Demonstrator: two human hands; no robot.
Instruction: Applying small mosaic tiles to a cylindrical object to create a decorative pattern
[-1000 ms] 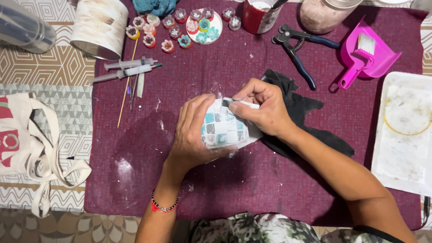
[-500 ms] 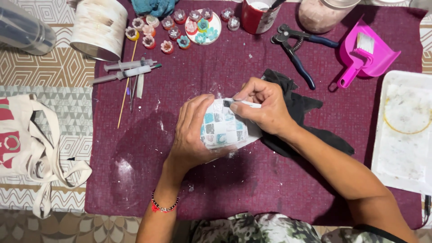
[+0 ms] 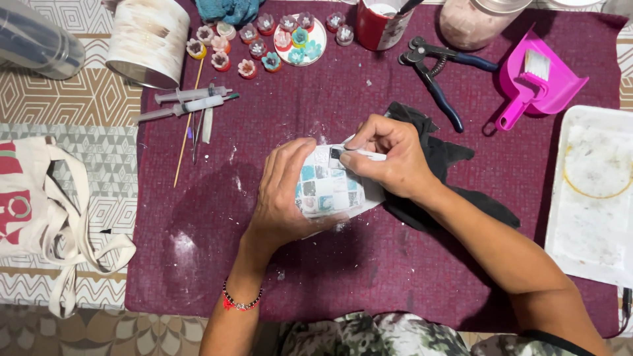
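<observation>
My left hand [image 3: 282, 191] wraps around a white pot covered with small blue, grey and white mosaic tiles [image 3: 328, 188], holding it on its side over the maroon mat [image 3: 369, 264]. My right hand [image 3: 389, 158] rests on the pot's upper rim, thumb and fingertips pinched on a small dark tile [image 3: 335, 153] pressed against the pot. A black cloth [image 3: 448, 178] lies under my right wrist.
Blue-handled nippers [image 3: 435, 69], a pink dustpan with brush [image 3: 537, 79], a white tray [image 3: 593, 191], a red cup [image 3: 379, 25], a plate and scatter of small flower pieces [image 3: 264, 43], syringes [image 3: 188, 102], a wooden stick [image 3: 186, 125], a white can [image 3: 146, 41], a cloth bag [image 3: 39, 211].
My right hand's fingertips shifted slightly on the small dark tile at the pot's rim. The left hand and pot stayed where they were.
</observation>
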